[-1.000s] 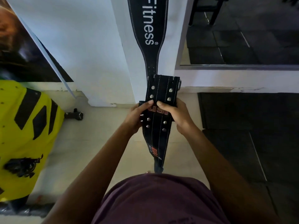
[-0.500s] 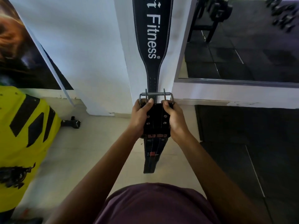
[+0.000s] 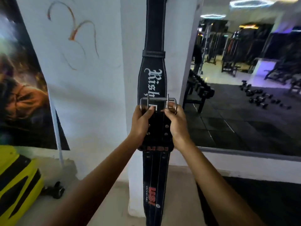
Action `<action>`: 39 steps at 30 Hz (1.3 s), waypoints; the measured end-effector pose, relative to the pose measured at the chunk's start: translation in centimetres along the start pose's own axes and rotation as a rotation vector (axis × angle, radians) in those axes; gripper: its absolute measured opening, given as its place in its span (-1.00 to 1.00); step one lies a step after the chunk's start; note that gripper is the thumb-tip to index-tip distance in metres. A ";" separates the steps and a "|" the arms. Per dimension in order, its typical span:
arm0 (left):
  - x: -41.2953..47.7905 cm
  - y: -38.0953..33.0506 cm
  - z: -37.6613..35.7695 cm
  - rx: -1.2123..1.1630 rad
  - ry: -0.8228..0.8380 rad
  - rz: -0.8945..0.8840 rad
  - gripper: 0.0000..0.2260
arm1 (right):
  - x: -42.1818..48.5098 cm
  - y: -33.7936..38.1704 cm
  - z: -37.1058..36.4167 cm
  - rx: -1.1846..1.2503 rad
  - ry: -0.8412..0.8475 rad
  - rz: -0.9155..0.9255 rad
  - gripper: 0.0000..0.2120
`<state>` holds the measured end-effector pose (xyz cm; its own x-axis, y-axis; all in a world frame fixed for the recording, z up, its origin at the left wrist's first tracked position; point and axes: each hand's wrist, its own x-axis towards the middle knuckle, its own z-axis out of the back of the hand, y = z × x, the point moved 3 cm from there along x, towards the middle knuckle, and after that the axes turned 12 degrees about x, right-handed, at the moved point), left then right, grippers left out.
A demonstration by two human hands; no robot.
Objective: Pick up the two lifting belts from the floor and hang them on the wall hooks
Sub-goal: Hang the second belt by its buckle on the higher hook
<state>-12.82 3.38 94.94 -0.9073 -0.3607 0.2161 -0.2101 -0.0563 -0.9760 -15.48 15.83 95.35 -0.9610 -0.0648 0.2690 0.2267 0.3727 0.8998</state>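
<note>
A black lifting belt with white lettering [image 3: 152, 75] hangs flat against the white pillar, its top end out of frame. In front of it I hold a second black belt with red USI lettering [image 3: 154, 173] upright; its long end dangles toward the floor. My left hand [image 3: 142, 124] and my right hand [image 3: 175, 124] grip the belt's upper end on either side, just under its steel two-prong buckle [image 3: 158, 101]. The buckle overlaps the lettering of the hanging belt. No hook is visible.
White pillar [image 3: 130, 79] straight ahead. A large wall mirror [image 3: 244, 95] to the right reflects dumbbells and gym machines. A poster [image 3: 21, 95] covers the wall on the left, with a yellow-and-black object [image 3: 14, 185] below it and a small dark dumbbell [image 3: 55, 190] on the floor.
Both hands have lifted the USI belt higher along the pillar, buckle uppermost. The view has tilted up, showing more of the hanging belt and the mirror.
</note>
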 end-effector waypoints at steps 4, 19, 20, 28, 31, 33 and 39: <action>4.2 -6.8 -0.5 0.014 0.010 -0.123 -0.76 | 4.3 5.8 -2.2 -0.051 0.023 0.192 -0.82; 16.8 -29.7 0.4 0.240 -0.155 -0.595 -0.82 | 17.2 24.7 -12.9 -0.205 0.003 0.574 -0.86; 17.6 -31.1 0.4 0.258 -0.175 -0.615 -0.80 | 18.2 25.8 -13.8 -0.212 -0.005 0.604 -0.88; 22.3 -37.9 -0.3 0.308 -0.299 -0.687 -0.72 | 26.0 31.6 -17.5 -0.267 -0.032 0.650 -0.81; 23.5 -40.6 -0.8 0.332 -0.352 -0.761 -0.65 | 27.5 34.5 -18.8 -0.252 -0.056 0.703 -0.61; 24.4 -42.0 -1.0 0.332 -0.378 -0.774 -0.62 | 28.3 35.8 -19.6 -0.251 -0.064 0.712 -0.55; 28.1 -42.1 -1.9 0.431 -0.395 -0.713 -0.68 | 30.5 35.9 -20.0 -0.356 -0.132 0.664 -0.59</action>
<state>-30.19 -2.60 142.18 -0.4081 -0.3945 0.8233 -0.4463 -0.7004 -0.5569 -33.43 8.75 142.73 -0.6111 0.1880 0.7689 0.7792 -0.0276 0.6261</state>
